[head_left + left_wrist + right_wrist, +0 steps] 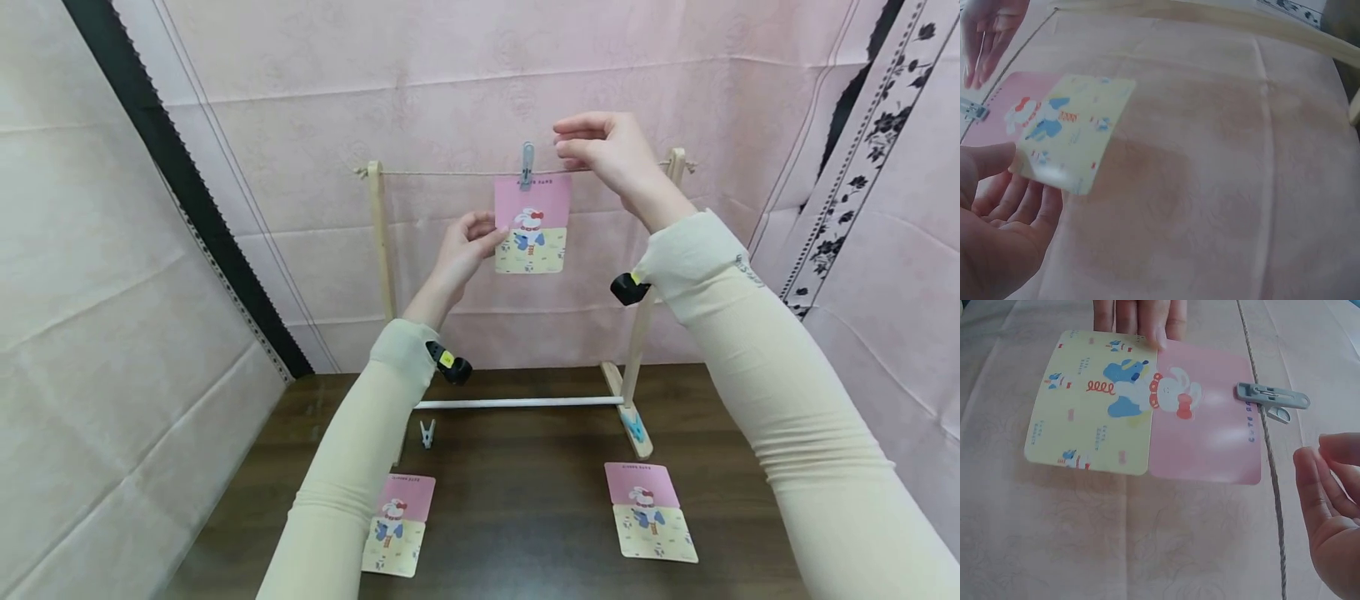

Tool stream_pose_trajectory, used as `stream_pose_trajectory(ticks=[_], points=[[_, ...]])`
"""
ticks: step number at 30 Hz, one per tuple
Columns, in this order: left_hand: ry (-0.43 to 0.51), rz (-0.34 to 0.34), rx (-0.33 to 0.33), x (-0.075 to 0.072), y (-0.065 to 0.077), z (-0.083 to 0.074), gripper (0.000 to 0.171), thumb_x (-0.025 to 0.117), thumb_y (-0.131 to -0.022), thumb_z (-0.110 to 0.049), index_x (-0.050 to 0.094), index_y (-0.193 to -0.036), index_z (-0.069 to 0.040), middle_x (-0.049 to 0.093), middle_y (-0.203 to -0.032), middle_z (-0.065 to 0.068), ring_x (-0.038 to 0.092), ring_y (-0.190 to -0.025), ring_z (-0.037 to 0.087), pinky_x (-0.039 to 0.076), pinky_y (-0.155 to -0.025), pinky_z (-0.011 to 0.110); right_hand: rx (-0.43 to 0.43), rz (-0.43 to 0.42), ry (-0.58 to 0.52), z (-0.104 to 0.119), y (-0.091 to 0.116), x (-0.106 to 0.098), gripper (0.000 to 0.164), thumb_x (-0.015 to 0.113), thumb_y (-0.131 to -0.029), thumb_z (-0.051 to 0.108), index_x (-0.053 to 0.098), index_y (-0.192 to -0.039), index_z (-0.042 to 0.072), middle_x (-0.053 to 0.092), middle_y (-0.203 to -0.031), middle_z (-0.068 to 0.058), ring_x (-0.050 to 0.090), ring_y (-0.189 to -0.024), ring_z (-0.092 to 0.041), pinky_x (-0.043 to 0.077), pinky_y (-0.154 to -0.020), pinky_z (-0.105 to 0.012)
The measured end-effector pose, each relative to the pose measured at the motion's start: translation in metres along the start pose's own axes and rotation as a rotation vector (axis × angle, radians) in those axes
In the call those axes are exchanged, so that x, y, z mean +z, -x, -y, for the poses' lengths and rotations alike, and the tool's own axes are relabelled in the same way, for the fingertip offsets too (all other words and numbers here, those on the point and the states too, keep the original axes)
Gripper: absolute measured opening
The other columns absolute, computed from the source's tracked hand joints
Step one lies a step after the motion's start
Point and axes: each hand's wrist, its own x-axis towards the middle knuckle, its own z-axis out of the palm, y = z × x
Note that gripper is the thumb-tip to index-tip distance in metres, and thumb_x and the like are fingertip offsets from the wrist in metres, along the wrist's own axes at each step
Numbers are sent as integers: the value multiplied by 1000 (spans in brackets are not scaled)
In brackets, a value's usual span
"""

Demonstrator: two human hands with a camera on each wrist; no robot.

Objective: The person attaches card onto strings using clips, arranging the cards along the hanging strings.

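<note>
A pink and yellow card (543,200) with a cartoon rabbit hangs from a thin rope (450,173) on a wooden stand. The grey-blue clothespin (527,167) clamps its top edge to the rope, as the right wrist view shows up close (1272,395). At the card's left edge my left hand (465,254) pinches it, thumb (1161,339) in front and fingers behind. My right hand (611,158) hovers just right of the clothespin, apart from it, its fingers loosely bent with nothing between them.
Two similar cards lie on the brown table, one at the left (405,533) partly behind my left sleeve, another at the right (652,517). A clothespin (427,433) rests near the white crossbar (525,403). A blue clothespin (633,427) is on the stand's right foot.
</note>
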Motion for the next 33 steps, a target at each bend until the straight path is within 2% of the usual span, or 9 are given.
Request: stream_pose_trajectory(ticks=[5, 11, 21, 27, 33], points=[[-1, 25, -29, -7, 7, 5, 35, 69, -96, -11, 59, -128, 0, 65, -120, 15, 63, -110, 23, 50, -100, 39, -36, -5, -21, -10, 9, -10, 33, 70, -92, 4, 67, -124, -4, 72, -108, -3, 69, -89, -14, 56, -79, -23], [-80, 70, -66, -22, 20, 9, 40, 69, -96, -11, 56, -132, 3, 65, -123, 16, 62, -113, 24, 51, -98, 34, -40, 41, -13, -25, 20, -15, 29, 73, -91, 5, 70, -119, -3, 74, -97, -1, 70, -84, -16, 57, -71, -23], [-165, 91, -81, -53, 41, 15, 44, 68, -97, -11, 53, -136, 4, 62, -130, 21, 60, -116, 27, 49, -101, 37, -65, 97, 99, -47, 34, -8, 28, 72, -93, 9, 71, -119, -3, 74, -105, -2, 67, -80, -14, 56, -72, -23], [-212, 107, -108, -73, 58, 20, 45, 69, -97, -14, 53, -136, 3, 62, -130, 21, 62, -113, 27, 50, -99, 39, -67, 145, 100, -61, 44, -1, 27, 71, -94, 9, 71, -118, -3, 75, -94, 2, 68, -79, -14, 57, -74, -27], [-274, 147, -128, -93, 75, 25, 47, 68, -98, -14, 50, -136, 7, 60, -131, 25, 61, -115, 31, 49, -100, 42, -44, 185, 97, -76, 55, 5, 26, 70, -95, 10, 70, -117, -3, 76, -101, -4, 69, -83, -16, 57, -76, -29]])
